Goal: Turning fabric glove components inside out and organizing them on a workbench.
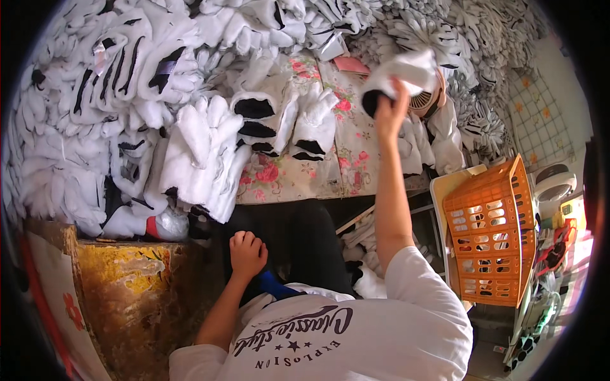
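Note:
My right hand [392, 115] is stretched out over the right side of the flowered tabletop, its fingers closed on the cuff of a white fluffy glove [413, 70]. The glove's black lining shows at its opening, and its far end is smeared by motion. Near my lap, against my dark trousers, lies my left hand [248, 254], its fingers curled in and nothing visible in them. White gloves with black-lined cuffs lie on the table ahead, among them a pair [197, 152] at the front left edge and a smaller one [316, 120] near the middle.
Heaps of white gloves [57, 152] bank up along the left and back. A small round fan [424, 100] stands behind the held glove. An orange plastic basket [486, 235] is at my right, and a worn yellow wooden panel [127, 273] at my left. Flowered covering [286, 171] spreads over the table.

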{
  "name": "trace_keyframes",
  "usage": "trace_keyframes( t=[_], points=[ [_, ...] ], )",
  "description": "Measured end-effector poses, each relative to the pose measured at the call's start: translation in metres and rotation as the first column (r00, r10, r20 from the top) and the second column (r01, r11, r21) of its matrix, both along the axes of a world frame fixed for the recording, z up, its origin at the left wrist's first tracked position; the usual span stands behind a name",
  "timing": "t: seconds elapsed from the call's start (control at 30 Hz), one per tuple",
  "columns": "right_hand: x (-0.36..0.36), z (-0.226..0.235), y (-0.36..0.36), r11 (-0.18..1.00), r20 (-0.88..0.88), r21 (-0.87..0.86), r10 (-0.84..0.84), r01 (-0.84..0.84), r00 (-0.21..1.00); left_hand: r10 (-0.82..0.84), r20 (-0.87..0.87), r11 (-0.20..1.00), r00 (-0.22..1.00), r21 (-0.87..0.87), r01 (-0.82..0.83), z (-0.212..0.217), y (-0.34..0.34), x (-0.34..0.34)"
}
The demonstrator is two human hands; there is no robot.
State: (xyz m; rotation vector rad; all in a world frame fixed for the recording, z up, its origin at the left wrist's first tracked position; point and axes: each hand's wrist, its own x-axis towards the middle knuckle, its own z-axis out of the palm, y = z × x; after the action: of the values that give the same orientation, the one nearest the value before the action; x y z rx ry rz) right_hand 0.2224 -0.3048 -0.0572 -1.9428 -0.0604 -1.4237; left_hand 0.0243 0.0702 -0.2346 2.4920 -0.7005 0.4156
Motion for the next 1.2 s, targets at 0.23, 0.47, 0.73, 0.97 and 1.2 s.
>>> trace_keyframes(
  t=[0.23,0.47,0.73,0.97,1.2],
  points=[
    [0.009,-0.131,0.077,0.826,-0.841,-0.407,-0.173,-0.389,0.513,-0.032,0.006,0.999,0.999,-0.034,0.032,0.000,0.000,0.002],
    [-0.060,-0.058,0.066,0.876,-0.612,-0.339,0.071,-0.343,0.787,-0.039,0.012,0.999,0.999,-0.036,0.039,0.001,-0.001,0.003],
    [-0.254,-0.165,-0.069,0.994,-0.943,-0.109,-0.097,-0.020,0.318,-0.027,0.039,0.998,0.999,0.057,0.024,0.002,-0.009,-0.003],
    [-0.360,-0.265,-0.046,0.808,-0.794,-0.586,-0.559,0.055,-0.239,-0.015,0.029,0.990,0.999,0.140,0.011,0.002,-0.007,-0.004],
    [-0.349,-0.246,-0.107,0.814,-0.828,-0.521,-0.555,0.258,0.077,-0.018,0.050,0.984,0.999,0.177,0.009,0.000,-0.008,-0.008]
  ],
)
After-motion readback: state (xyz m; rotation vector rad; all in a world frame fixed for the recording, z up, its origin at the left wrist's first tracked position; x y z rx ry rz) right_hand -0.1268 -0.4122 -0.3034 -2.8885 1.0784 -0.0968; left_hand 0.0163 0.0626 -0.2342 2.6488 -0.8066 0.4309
